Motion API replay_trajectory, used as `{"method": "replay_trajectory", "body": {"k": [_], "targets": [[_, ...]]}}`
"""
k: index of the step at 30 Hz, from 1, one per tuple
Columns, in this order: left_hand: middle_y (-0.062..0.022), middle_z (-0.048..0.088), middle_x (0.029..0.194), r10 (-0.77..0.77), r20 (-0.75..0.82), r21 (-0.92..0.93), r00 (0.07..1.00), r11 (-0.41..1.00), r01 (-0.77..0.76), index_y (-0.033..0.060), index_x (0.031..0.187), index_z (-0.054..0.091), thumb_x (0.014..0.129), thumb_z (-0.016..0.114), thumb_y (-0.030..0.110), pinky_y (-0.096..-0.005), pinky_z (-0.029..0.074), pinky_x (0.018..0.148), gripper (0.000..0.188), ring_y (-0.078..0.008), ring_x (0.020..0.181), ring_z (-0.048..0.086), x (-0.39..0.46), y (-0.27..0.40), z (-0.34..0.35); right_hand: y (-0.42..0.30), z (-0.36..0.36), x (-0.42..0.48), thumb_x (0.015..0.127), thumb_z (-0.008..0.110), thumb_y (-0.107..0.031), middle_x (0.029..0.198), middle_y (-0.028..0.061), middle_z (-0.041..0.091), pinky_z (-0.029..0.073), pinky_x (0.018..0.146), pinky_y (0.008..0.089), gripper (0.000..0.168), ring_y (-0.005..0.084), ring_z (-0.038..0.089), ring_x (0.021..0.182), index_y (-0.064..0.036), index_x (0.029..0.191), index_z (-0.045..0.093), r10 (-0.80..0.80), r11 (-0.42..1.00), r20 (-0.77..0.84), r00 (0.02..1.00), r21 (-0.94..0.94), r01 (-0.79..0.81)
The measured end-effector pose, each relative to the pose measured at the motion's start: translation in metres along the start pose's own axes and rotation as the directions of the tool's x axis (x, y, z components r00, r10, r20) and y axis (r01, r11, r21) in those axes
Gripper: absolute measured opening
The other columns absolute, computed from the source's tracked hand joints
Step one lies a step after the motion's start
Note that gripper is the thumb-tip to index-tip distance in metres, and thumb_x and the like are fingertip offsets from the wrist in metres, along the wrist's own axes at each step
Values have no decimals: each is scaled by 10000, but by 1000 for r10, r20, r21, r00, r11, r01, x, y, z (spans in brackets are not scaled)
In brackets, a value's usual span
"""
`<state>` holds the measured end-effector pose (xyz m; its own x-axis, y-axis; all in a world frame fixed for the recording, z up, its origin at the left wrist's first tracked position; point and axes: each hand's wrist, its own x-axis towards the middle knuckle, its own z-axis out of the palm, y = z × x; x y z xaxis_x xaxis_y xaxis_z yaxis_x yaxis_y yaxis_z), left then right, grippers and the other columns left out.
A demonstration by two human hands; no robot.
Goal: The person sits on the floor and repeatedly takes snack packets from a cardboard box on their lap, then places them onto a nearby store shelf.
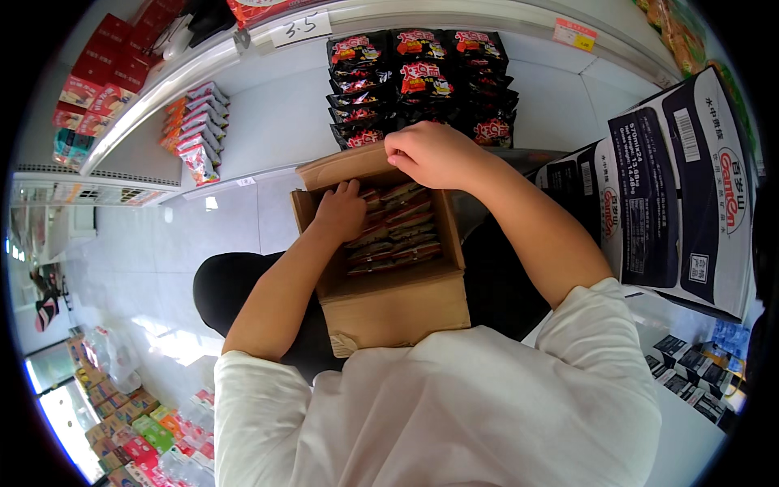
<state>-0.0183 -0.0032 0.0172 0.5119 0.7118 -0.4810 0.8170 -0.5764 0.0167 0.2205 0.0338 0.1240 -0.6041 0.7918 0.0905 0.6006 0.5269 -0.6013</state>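
An open cardboard box [395, 310] rests between my bent knees, with its near flap folded down towards my shirt. Inside it, flat snack packets [401, 237] stand packed in rows. My left hand [342, 210] reaches into the box's left side, fingers against the inner far-left area; its fingertips are partly hidden. At the far side, my right hand [429, 155] has its fingers curled over the raised far flap [341, 167]. Just beyond, on a white shelf, black snack bags [426, 79] are stacked in three columns.
Large drink cartons [681, 195] stand close on my right. Small snack bags [198, 134] line the shelf at the left, below red boxes [100, 91]. A metal shelf edge [426, 18] runs across the top. Packaged goods [146, 432] cover the floor at lower left.
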Motion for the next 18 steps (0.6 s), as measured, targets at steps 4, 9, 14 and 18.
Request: {"method": "replay_trajectory", "body": {"k": [4, 9, 14, 18], "targets": [[-164, 508, 1318, -21, -120, 32, 993, 999, 24, 73, 965, 759, 827, 652, 191, -444, 500, 919, 210, -305, 1240, 504, -6, 7, 2, 2, 2, -1, 906, 623, -137, 817, 115, 666, 497, 672, 424, 97, 329, 646, 791, -49, 867, 615, 17, 1000, 12, 1000, -13, -17], [-143, 565, 1255, -77, -21, 24, 997, 997, 78, 76, 1014, 746, 845, 637, 209, -443, 509, 919, 241, -299, 1190, 565, -9, 10, -8, 5, 5, -2, 906, 618, -141, 838, 116, 673, 506, 686, 423, 89, 328, 653, 806, -55, 885, 625, 8, 1000, 23, 1000, -16, -8], [-183, 627, 1213, -78, -19, 21, 997, 997, 78, 64, 1042, 727, 859, 670, 293, -453, 534, 918, 298, -329, 1132, 627, -11, 0, 12, 2, 6, -1, 903, 616, -170, 866, 144, 680, 516, 700, 462, 117, 359, 660, 824, -55, 891, 639, 42, 999, 84, 996, -16, -41], [-193, 684, 1146, -86, 168, -8, 982, 996, 89, 49, 1044, 724, 875, 651, 309, -450, 533, 930, 319, -327, 1096, 663, -9, 0, 2, 5, 9, -2, 913, 616, -155, 847, 131, 676, 503, 678, 434, 111, 338, 656, 788, -46, 896, 622, 48, 998, 123, 991, -33, -44]]}}
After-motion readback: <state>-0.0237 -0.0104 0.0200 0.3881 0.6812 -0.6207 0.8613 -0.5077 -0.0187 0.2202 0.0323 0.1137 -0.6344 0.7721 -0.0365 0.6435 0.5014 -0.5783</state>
